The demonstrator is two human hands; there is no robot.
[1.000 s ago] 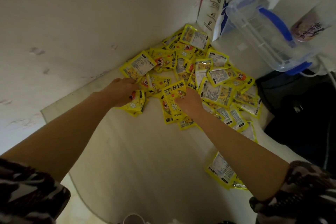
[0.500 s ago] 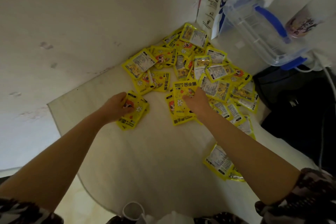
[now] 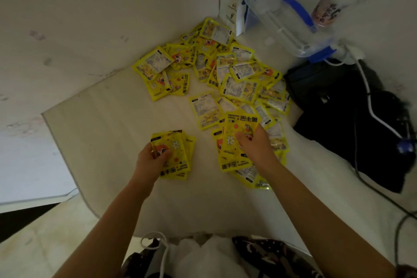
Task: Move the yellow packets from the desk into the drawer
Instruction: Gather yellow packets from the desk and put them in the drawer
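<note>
Left hand (image 3: 150,160) grips a small stack of yellow packets (image 3: 174,153); right hand (image 3: 253,142) pinches another few (image 3: 237,140) — loose pile (image 3: 225,70) beyond, beside a clear plastic container (image 3: 282,18).

My pale wooden desk (image 3: 108,146) fits into a corner of scuffed off-white walls (image 3: 90,7) at twelve o'clock. Pale floor tiles (image 3: 45,244) show at seven o'clock. The light is dim.

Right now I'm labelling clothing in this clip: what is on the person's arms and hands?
Both forearms are bare. The left hand and right hand wear no gloves. A dark camouflage-patterned sleeve shows only at the frame's lower right corner.
</note>
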